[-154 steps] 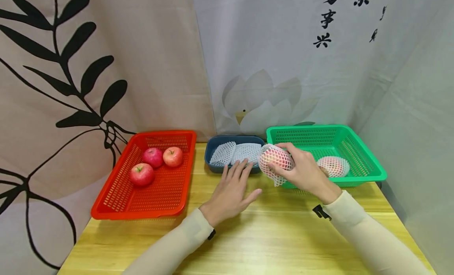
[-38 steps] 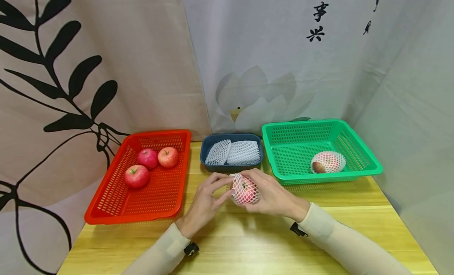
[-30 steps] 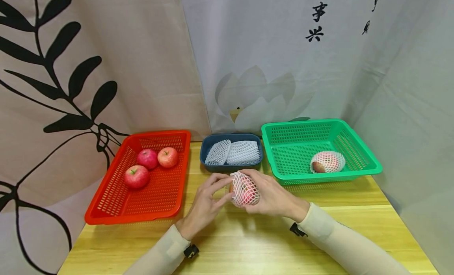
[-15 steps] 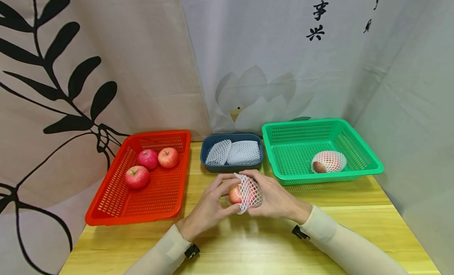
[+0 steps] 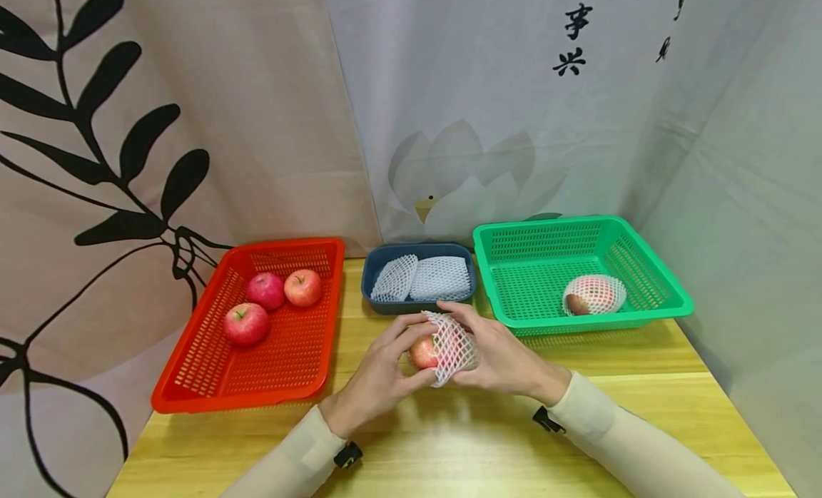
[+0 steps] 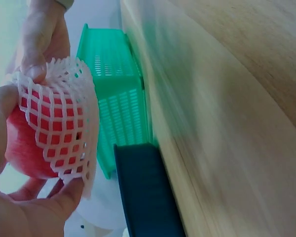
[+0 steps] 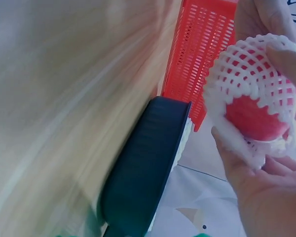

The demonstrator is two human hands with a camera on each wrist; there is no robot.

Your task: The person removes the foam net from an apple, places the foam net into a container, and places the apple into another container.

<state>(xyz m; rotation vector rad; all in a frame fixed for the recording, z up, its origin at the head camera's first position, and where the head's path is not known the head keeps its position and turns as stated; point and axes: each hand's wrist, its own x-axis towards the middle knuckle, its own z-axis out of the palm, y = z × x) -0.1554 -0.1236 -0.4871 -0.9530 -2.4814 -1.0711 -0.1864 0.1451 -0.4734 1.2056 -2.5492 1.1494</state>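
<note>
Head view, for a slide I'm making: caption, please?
Left-hand fingers and right-hand fingers hold an apple partly covered by white netting, near a blue container.

Bright head view, glare on the tabletop (image 5: 478, 437); hazier wrist views.

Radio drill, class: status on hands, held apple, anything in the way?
Left hand gripping edge of net; right hand gripping netted apple. Apple partly bare. Nothing seen blocking.

a red apple (image 5: 421, 353), partly sleeved in a white foam net (image 5: 457, 351) with its bare side facing left, is held between the left hand (image 5: 380, 369) and right hand (image 5: 507, 357).
</note>
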